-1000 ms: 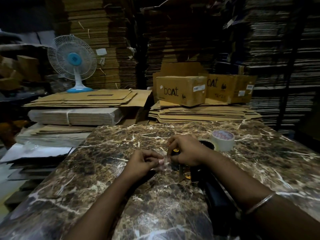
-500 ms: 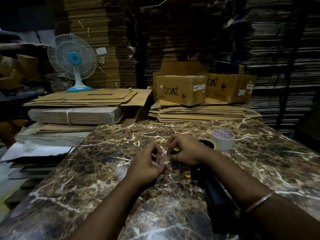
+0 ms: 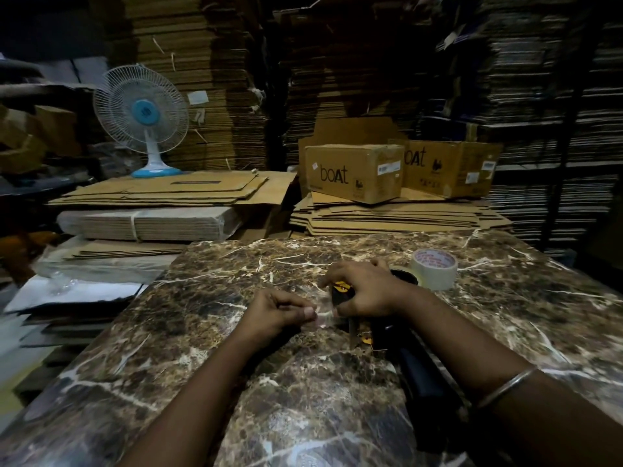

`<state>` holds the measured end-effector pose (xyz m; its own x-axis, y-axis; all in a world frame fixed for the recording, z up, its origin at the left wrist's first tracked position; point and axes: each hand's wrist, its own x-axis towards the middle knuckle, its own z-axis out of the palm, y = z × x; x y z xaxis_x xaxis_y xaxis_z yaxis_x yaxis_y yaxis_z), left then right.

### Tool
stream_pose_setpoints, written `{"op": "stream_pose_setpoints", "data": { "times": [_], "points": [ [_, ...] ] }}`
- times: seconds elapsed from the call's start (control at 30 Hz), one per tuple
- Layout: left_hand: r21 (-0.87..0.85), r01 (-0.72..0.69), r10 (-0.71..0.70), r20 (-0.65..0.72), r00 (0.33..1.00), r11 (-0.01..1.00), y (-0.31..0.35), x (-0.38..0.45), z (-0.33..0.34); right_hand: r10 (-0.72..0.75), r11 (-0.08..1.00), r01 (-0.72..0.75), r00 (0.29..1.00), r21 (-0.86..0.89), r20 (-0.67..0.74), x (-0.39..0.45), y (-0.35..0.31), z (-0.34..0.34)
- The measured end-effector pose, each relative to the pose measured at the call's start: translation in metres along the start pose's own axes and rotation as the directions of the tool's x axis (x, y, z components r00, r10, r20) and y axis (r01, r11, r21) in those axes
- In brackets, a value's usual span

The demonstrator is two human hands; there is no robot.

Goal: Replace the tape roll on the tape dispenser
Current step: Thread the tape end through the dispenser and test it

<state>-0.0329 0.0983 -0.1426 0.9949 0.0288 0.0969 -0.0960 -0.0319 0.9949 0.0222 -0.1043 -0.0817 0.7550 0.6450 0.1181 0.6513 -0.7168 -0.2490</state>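
Note:
A black and yellow tape dispenser [image 3: 381, 335] lies on the marbled table [image 3: 303, 399], its dark handle running toward me under my right forearm. My right hand [image 3: 364, 291] presses down on the dispenser's head and covers most of it. My left hand [image 3: 276, 311] sits just left of it, thumb and fingers pinched on a strip of clear tape [image 3: 323, 315] that stretches to the dispenser. A whitish tape roll [image 3: 435, 269] with red print on its core stands alone on the table behind my right hand. The roll mounted on the dispenser is mostly hidden.
Flattened cartons [image 3: 397, 217] and two "boat" boxes [image 3: 354, 173] are stacked beyond the table's far edge. A white and blue fan [image 3: 143, 112] stands on a cardboard pile at the back left. Papers and plastic lie off the table's left side.
My left hand opened briefly near the dispenser, then closed again into a pinch on the clear tape strip. My right hand stayed on the dispenser.

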Motion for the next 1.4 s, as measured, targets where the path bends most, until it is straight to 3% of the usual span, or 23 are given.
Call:
{"op": "stream_pose_setpoints", "data": {
  "times": [0.27,0.63,0.9,1.23,1.4],
  "points": [
    [0.033,-0.046,0.047,-0.031,0.998,0.998,-0.002,0.002,0.0,-0.001,1.0,0.0,0.998,0.015,0.065,-0.003,-0.005,-0.004],
    [0.109,-0.045,0.043,0.018,0.999,0.993,0.003,0.006,-0.005,-0.101,0.973,0.069,0.985,0.218,0.141,-0.01,-0.001,-0.004],
    [0.13,-0.075,0.048,0.199,0.979,0.989,0.011,0.004,-0.018,-0.138,0.968,0.109,0.984,0.227,0.114,-0.012,-0.002,-0.003],
    [0.057,-0.07,0.068,0.04,0.997,0.996,-0.002,0.012,-0.021,-0.182,0.958,0.138,0.97,0.252,0.16,-0.012,-0.003,-0.005],
    [0.059,-0.053,0.048,0.08,0.996,0.997,-0.008,0.017,-0.023,-0.196,0.962,0.124,0.935,0.243,0.295,-0.014,-0.004,-0.014]
  ]
}}
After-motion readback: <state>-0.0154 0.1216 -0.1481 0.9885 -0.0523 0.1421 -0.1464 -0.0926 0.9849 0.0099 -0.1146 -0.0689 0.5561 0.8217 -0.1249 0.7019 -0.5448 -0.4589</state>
